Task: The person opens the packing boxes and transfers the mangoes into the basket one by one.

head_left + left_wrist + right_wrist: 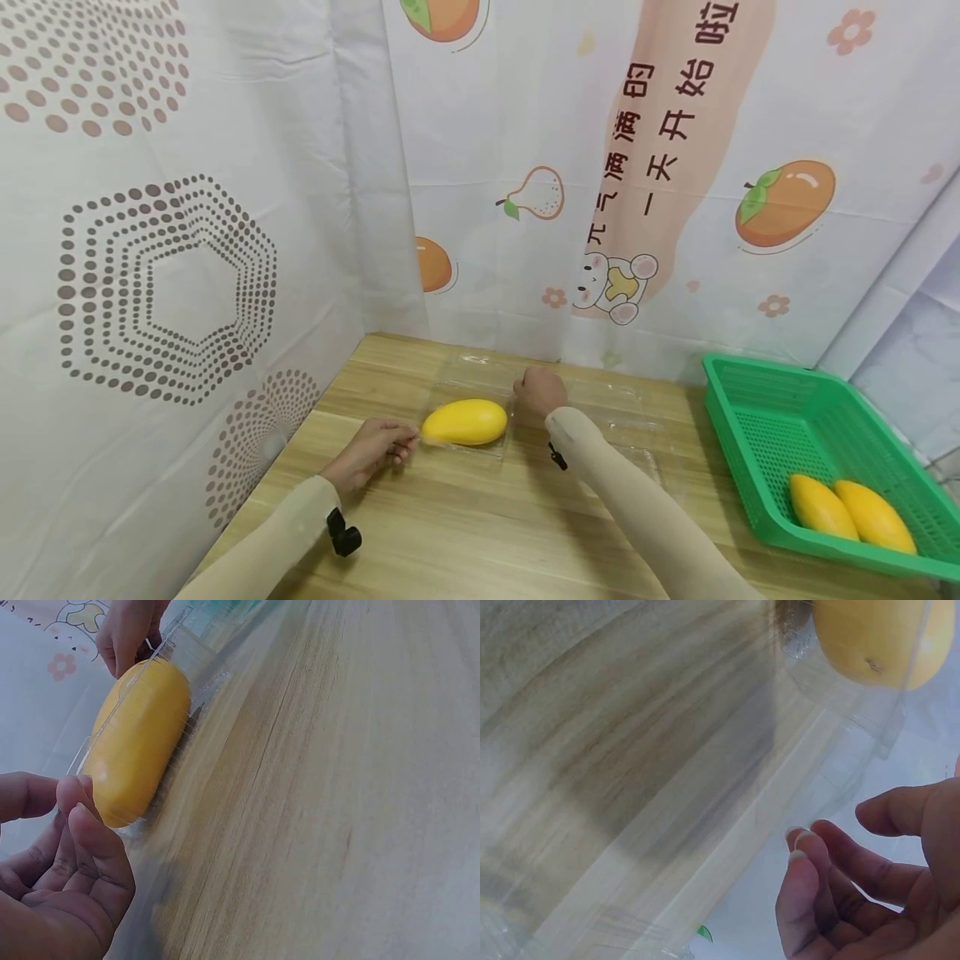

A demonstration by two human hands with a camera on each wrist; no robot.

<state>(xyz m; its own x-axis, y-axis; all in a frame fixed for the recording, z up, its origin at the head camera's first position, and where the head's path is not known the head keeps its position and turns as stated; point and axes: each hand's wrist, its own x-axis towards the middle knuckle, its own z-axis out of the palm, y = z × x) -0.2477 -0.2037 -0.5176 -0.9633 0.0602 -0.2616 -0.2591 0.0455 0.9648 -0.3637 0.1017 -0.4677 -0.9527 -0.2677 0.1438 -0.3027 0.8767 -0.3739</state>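
A yellow mango (467, 422) lies in a clear plastic box (491, 452) on the wooden table. At the box's left end, my left hand (377, 450) pinches the thin clear rim between thumb and fingertips. My right hand (542, 390) is at the far right side of the box, close to its edge. In the right wrist view, the fingers of the right hand (862, 892) are loosely bent, with a gap to the thumb. The left wrist view shows the mango (142, 742) below the clear rim.
More clear plastic boxes (618, 398) lie to the right, partly behind my right forearm. At the far right stands a green basket (738, 462) with two yellow mangoes (851, 512) in its near end. Printed curtains (480, 333) hang behind the table and along its left side.
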